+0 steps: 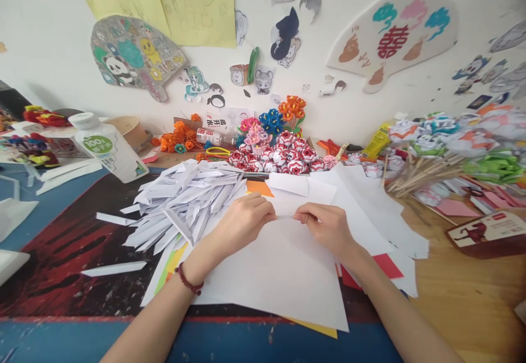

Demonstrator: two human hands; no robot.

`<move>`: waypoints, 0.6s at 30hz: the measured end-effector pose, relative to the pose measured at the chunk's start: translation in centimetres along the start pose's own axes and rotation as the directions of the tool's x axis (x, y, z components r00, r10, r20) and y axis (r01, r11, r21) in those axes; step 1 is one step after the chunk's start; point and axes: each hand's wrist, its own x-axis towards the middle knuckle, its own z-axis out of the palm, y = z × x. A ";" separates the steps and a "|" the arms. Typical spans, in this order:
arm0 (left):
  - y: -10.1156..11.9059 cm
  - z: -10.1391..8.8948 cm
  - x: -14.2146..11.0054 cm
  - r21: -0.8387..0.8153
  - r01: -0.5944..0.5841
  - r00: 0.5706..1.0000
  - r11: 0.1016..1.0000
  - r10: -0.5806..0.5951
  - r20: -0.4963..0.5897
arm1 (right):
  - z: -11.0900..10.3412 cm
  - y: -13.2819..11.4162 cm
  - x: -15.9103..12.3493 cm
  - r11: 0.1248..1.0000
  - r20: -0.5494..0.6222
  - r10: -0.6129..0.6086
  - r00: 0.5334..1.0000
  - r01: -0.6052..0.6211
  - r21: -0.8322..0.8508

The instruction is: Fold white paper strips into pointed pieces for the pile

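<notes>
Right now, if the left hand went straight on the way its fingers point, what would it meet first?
Probably the right hand, just across a short gap spanned by the thin white strip that both hands seem to pinch; exact depth is unclear.

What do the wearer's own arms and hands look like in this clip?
Left hand: a dark red bracelet circles the wrist. Right hand: nothing visible on its wrist. Both are gloveless, and no sleeves show on the forearms.
</notes>
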 end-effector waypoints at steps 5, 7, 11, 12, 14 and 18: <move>-0.8 -1.0 -0.3 0.122 0.019 0.995 0.992 -0.007 -0.097 | -0.3 0.0 0.2 0.994 -0.016 0.106 0.994 -0.106 0.008; -1.5 -1.9 -0.6 0.204 0.089 0.980 0.975 -0.050 -0.192 | -0.7 0.1 0.3 0.985 -0.094 0.169 0.981 -0.171 -0.016; -3.3 -4.2 -1.6 0.305 0.349 0.859 0.886 -0.172 -0.483 | -0.9 0.6 1.4 0.959 -0.156 0.278 0.948 -0.282 -0.004; -3.7 -4.7 -1.9 0.324 0.416 0.813 0.850 -0.188 -0.551 | -0.8 0.8 2.0 0.960 -0.150 0.274 0.950 -0.279 -0.018; -4.3 -5.6 -2.5 0.334 0.526 0.731 0.782 -0.215 -0.648 | -0.4 1.2 3.3 0.962 -0.117 0.243 0.963 -0.255 -0.101; -4.9 -6.3 -3.3 0.357 0.640 0.668 0.681 -0.262 -0.697 | 1.3 2.5 5.8 0.915 0.003 0.185 0.983 -0.171 -0.366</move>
